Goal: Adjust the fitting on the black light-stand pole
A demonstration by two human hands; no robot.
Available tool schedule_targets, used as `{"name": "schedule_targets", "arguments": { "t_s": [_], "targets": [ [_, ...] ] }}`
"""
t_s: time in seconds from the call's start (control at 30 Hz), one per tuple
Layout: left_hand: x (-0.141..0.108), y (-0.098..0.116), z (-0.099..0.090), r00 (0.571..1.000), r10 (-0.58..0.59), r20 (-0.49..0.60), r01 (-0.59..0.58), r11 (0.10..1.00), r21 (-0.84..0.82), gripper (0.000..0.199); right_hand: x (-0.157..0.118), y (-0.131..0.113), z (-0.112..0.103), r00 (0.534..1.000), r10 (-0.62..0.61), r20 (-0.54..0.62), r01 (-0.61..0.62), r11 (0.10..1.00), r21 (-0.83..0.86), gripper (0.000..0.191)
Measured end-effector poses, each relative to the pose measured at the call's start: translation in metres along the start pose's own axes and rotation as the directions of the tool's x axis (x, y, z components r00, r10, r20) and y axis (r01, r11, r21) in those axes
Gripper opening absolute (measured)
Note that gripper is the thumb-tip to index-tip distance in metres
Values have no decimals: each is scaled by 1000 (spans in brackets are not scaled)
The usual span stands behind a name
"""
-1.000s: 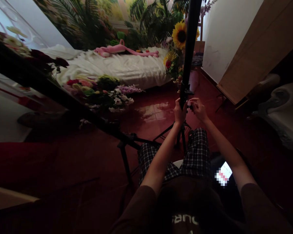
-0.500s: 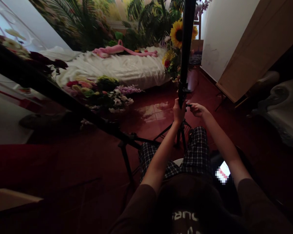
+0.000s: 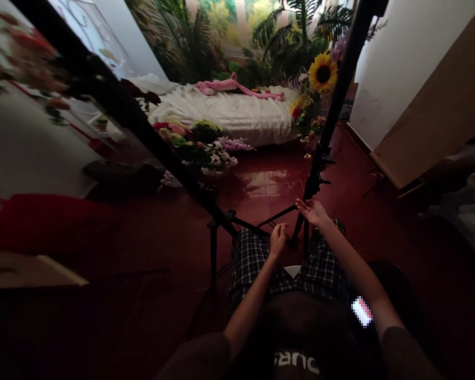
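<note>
A black tripod stand (image 3: 338, 108) leans to the right in front of me, with clamp knobs (image 3: 323, 182) low on its post. Just below those knobs is my right hand (image 3: 313, 212), open, fingers stretched out beside the post; whether they touch it I cannot tell. My left hand (image 3: 278, 240) hovers over my lap, left of the post, with fingers loosely bent and nothing visible in them. To the left, a second black stand (image 3: 158, 145) slants across the view, its leg joint near my left knee.
Artificial flowers (image 3: 206, 142) line a white-draped platform (image 3: 257, 122) where a pink plush toy (image 3: 221, 84) lies. A sunflower (image 3: 323, 73) stands behind the right post. A wooden board (image 3: 427, 111) leans at right. By my right side glows a phone screen (image 3: 362, 311).
My left hand has let go of the stand's post and dropped toward my lap. My right hand has left the knob, opened and moved lower. The post now tilts right, and the view has shifted.
</note>
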State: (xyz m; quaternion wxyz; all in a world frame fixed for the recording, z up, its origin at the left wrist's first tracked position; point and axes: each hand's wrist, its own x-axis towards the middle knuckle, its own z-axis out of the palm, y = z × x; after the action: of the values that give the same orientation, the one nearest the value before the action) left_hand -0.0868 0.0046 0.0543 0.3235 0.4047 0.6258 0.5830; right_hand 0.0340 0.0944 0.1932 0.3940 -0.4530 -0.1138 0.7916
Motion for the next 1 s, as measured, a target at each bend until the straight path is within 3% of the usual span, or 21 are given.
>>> {"name": "schedule_targets", "arguments": {
  "t_s": [0.07,0.1,0.13,0.2,0.23,0.27,0.33,0.4,0.47,0.53,0.57,0.63,0.73,1.0],
  "targets": [
    [-8,-17,-38,972,-83,-219,86,996,2,47,4,13,8,999,50,8,-50,999,-1,21],
    [-6,-18,-58,929,-82,-361,87,996,-2,47,6,19,13,996,83,23,-83,997,-5,20],
    [2,-12,-79,859,-53,-509,59,998,-3,46,8,25,21,992,122,45,-122,992,-14,19],
    [25,12,-122,662,52,-748,-41,999,33,43,8,38,38,974,207,93,-204,978,-41,17],
    [39,30,-142,562,124,-818,-95,992,85,42,8,44,48,961,249,119,-244,968,-57,17],
    [53,48,-160,499,195,-844,-151,979,137,42,6,51,59,944,293,151,-284,956,-75,17],
    [79,85,-191,465,324,-824,-267,939,219,43,2,65,83,899,374,230,-355,927,-120,18],
    [101,113,-211,525,430,-735,-400,886,232,49,-3,79,107,834,452,317,-418,892,-173,21],
    [115,129,-221,627,503,-595,-476,852,219,55,-6,93,132,751,529,394,-478,848,-229,25],
    [124,133,-221,737,496,-459,-451,867,212,58,-8,105,154,668,585,459,-527,808,-263,31],
    [127,131,-219,770,468,-434,-413,884,221,57,-8,111,163,634,602,486,-546,793,-269,35],
    [129,126,-212,773,407,-487,-326,913,245,55,-7,118,179,583,611,536,-581,775,-251,40],
    [129,121,-204,717,363,-595,-249,931,268,51,-5,122,194,548,610,573,-633,750,-193,40],
    [122,133,-200,718,344,-605,-233,938,257,52,-3,116,209,566,639,521,-701,705,-104,35]
  ]
}}
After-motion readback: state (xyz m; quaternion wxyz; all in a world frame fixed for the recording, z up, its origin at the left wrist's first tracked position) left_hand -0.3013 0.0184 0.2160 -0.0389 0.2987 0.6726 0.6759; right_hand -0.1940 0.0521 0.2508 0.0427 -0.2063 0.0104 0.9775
